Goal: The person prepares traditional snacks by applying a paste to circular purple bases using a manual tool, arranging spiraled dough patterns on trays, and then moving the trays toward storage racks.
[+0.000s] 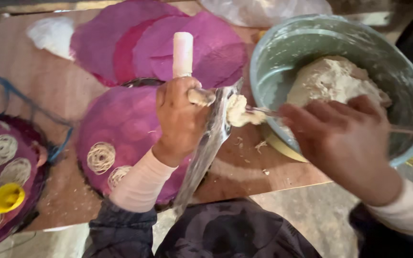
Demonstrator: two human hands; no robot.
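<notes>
My left hand [180, 117]: I grip the metal press [211, 143] tight. My fist is closed around it, near its top.
The press: it is long and shiny. Its long side runs from near my body up and away, tilted a little to the right. A white handle [182, 53] sticks up past my left hand.
The dough lump [237, 111]: it sits at the open top of the press, just right of my left hand, touching the press.
My right hand [340, 138]: it is to the right of the dough lump. It seems to hold a thin metal tool [264, 112] that reaches left to the lump, but the view is blurry, so I cannot tell how tight I hold.
Nearer hand: my left hand is closest to the lump.
The bowl [288, 45]: it is behind my right hand, with a big dough heap [328, 79] inside.
The purple mat [120, 119]: it lies under my left arm, with noodle rounds [101, 157] on it.
</notes>
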